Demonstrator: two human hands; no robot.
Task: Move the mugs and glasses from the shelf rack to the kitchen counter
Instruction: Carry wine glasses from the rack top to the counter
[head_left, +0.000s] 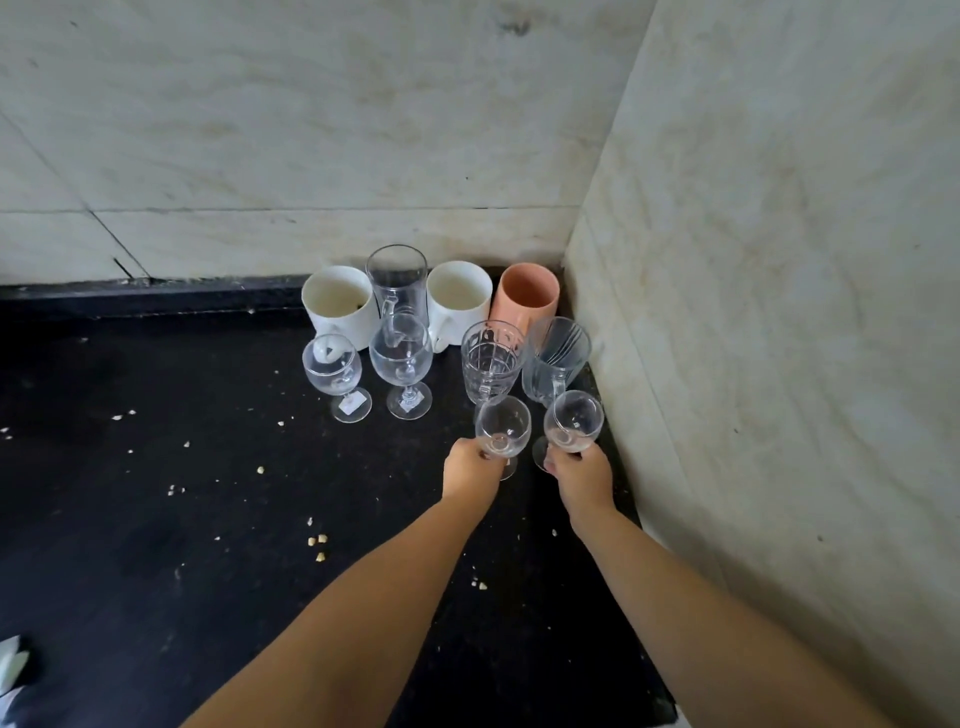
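On the black kitchen counter (156, 467), mugs and glasses crowd the back right corner. My left hand (470, 470) grips the stem of a small clear wine glass (503, 423). My right hand (582, 475) grips a second small wine glass (574, 418) close to the right wall. Both glasses stand upright at the front of the group, their feet at or just above the counter. Behind them stand a cut-pattern glass (491, 358) and a ribbed glass (556, 358). Further left are two stemmed glasses (332, 369) (401, 358). The back row holds two white mugs (337, 301) (460, 299), a tall glass mug (397, 280) and a peach cup (524, 296).
Marble walls close the corner behind and to the right (779, 312). Pale crumbs lie scattered over the counter (317, 540). The counter's left and front stretch holds no dishes. A pale object shows at the bottom left edge (10, 665).
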